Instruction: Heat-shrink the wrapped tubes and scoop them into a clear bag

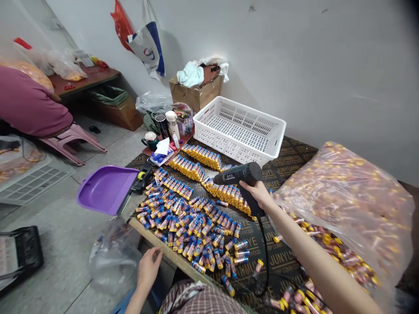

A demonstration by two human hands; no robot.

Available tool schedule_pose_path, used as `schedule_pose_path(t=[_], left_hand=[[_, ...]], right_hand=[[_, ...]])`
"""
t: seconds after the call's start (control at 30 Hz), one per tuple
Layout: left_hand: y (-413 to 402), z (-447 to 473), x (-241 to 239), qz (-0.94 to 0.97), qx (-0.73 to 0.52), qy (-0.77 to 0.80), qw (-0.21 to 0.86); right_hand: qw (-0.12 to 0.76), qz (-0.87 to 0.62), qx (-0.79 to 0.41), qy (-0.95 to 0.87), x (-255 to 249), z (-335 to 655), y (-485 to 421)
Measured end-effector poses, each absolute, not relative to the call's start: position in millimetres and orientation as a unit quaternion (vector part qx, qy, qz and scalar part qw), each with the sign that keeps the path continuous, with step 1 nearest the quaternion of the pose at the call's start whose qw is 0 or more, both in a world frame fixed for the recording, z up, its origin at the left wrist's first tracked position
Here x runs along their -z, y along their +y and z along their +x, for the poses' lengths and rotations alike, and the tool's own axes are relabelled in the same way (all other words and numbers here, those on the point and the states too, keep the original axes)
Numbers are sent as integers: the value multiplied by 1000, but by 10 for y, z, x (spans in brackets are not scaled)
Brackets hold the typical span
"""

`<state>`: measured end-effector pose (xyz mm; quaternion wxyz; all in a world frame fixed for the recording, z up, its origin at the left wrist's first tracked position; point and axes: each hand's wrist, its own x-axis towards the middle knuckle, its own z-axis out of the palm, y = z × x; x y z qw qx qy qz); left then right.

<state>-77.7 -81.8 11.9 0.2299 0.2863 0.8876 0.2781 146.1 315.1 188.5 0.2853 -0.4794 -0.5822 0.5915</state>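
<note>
My right hand (258, 192) is wrapped round the handle of a black heat gun (237, 174), its nozzle pointing left over the table. A cord hangs from the handle. Under and beyond the nozzle, small tubes with yellow and blue ends stand packed in tight rows (225, 194). Nearer to me lies a loose heap of the same tubes (186, 222), in printed wraps. My left hand (149, 267) rests by the table's front edge (170, 253), beside the heap, its fingers loosely bent and apart with nothing seen in them.
A white plastic crate (240, 150) stands at the back. On the right, a large clear bag (347, 196) holds yellow-capped tubes, with more loose ones (330, 244) beside it. Left are cups, a purple dustpan (108, 189), and a seated person (32, 102) in a maroon top.
</note>
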Motion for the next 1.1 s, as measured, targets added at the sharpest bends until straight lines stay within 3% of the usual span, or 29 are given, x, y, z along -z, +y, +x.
schedule_pose_path(t=[0.2, 0.4, 0.63, 1.1], left_hand=[[-816, -891, -83, 284, -262, 891, 238], [-686, -905, -34, 305, -251, 884, 248], [-474, -710, -164, 348, -208, 873, 270], [-372, -471, -602, 406, -161, 869, 234]], right_hand=[[257, -473, -581, -610, -1944, 1334, 3167], [239, -534, -544, -602, -2135, 2087, 3019], [304, -604, -559, -480, -2187, 3100, 2727], [384, -636, -607, -281, -1246, 4235, 2292]])
